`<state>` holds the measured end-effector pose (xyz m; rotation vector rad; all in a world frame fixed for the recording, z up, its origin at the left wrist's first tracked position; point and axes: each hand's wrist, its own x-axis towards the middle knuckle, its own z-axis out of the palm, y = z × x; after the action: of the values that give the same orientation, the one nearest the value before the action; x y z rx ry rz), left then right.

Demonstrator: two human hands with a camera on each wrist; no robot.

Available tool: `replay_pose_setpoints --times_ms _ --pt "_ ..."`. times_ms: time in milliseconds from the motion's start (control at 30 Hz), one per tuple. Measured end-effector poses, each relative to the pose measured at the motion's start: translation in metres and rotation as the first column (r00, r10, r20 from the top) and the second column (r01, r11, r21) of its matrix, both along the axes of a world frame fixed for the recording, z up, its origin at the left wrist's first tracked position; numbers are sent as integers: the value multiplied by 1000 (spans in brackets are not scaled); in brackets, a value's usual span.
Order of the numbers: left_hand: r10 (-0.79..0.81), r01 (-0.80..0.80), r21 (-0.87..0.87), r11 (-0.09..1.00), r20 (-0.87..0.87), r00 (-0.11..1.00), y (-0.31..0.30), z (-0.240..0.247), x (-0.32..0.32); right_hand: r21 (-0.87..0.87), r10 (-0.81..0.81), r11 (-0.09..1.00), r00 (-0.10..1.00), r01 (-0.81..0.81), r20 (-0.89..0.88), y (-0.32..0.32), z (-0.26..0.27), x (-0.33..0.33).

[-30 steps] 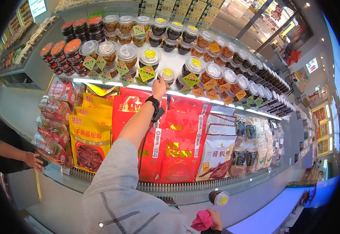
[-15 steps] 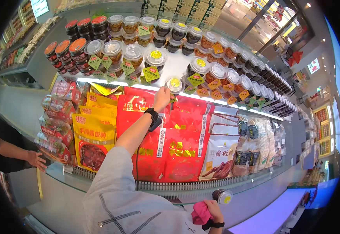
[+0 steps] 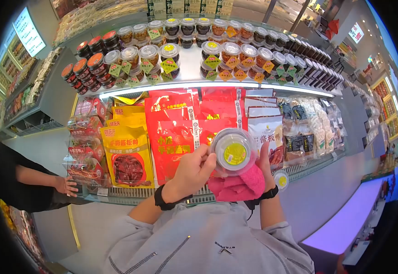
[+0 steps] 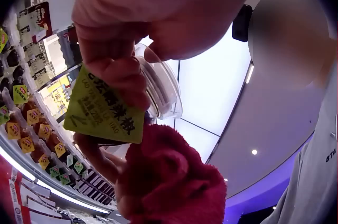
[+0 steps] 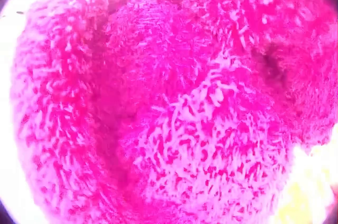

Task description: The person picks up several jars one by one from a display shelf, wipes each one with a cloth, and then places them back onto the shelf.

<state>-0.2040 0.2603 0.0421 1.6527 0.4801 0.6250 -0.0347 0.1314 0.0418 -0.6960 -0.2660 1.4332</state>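
In front of the chest, my left hand (image 3: 189,171) grips a plastic tub (image 3: 234,148) by its side. Its clear lid has a round yellow-green sticker and faces up toward the head camera. A green diamond label (image 4: 103,110) hangs on the tub's side in the left wrist view, by the curled fingers of that hand. My right hand (image 3: 266,171) holds a crumpled pink fluffy cloth (image 3: 240,185) against the tub from below and the right, thumb pointing up. Folds of the cloth (image 5: 179,113) fill most of the right wrist view.
Another tub (image 3: 281,180) sits by the glass counter edge at right. Behind the hands, red bags (image 3: 173,146), a yellow bag (image 3: 128,155) and white bags fill the chilled case. Rows of lidded tubs (image 3: 231,49) line the shelf above. Another person's hand (image 3: 66,186) rests at left.
My left hand has taken the tub from the shelf's front row and drawn it back to the chest. My right hand has risen with the pink cloth to meet it.
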Motion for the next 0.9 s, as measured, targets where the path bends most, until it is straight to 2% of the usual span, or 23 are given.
replay_pose_setpoints --times_ms 100,133,233,267,300,367,400,467,533,567,633,700,767,800,900 --pt "-54 53 145 988 4 999 -43 6 -22 -115 -45 991 985 65 168 -44 -4 -22" --pt "-61 63 186 981 -17 998 -53 8 -29 34 -29 999 1000 29 -13 -61 -23 -24" --pt "-105 97 205 974 28 994 -83 15 -46 114 -52 992 996 59 -66 -99 -27 -45" --pt "-123 110 212 971 47 991 -94 21 -52 127 -77 989 997 77 -6 -112 -27 -53" --pt "-139 120 222 968 70 988 -106 28 -58 151 -84 985 996 86 -23 -126 -26 -59" --pt "-145 111 289 951 98 985 -137 37 -73 205 -91 974 994 100 -55 -156 -21 -72" --pt "-155 112 352 929 98 983 -150 42 -80 87 -198 977 979 193 54 -168 -18 -82" --pt "-163 94 451 888 117 980 -179 52 -89 -13 -203 977 949 213 241 -199 3 -96" --pt "-213 125 488 864 130 968 -214 60 -96 15 -216 975 919 223 329 -240 -2 -104" --pt "-241 147 499 854 130 962 -232 62 -99 102 -236 971 913 214 331 -262 -14 -105" --pt "-306 243 484 841 53 951 -268 64 -109 183 -255 961 918 206 305 -306 -20 -120" --pt "-378 315 495 810 29 925 -298 65 -115 217 -252 957 922 192 295 -343 6 -132" --pt "-409 351 448 822 36 912 -323 55 -122 167 -246 964 936 209 250 -369 12 -143" --pt "-419 366 418 831 38 907 -334 49 -129 79 -247 968 949 236 194 -384 11 -154" --pt "-352 329 193 924 99 931 -362 31 -147 161 -141 976 988 149 -61 -421 -22 -165"
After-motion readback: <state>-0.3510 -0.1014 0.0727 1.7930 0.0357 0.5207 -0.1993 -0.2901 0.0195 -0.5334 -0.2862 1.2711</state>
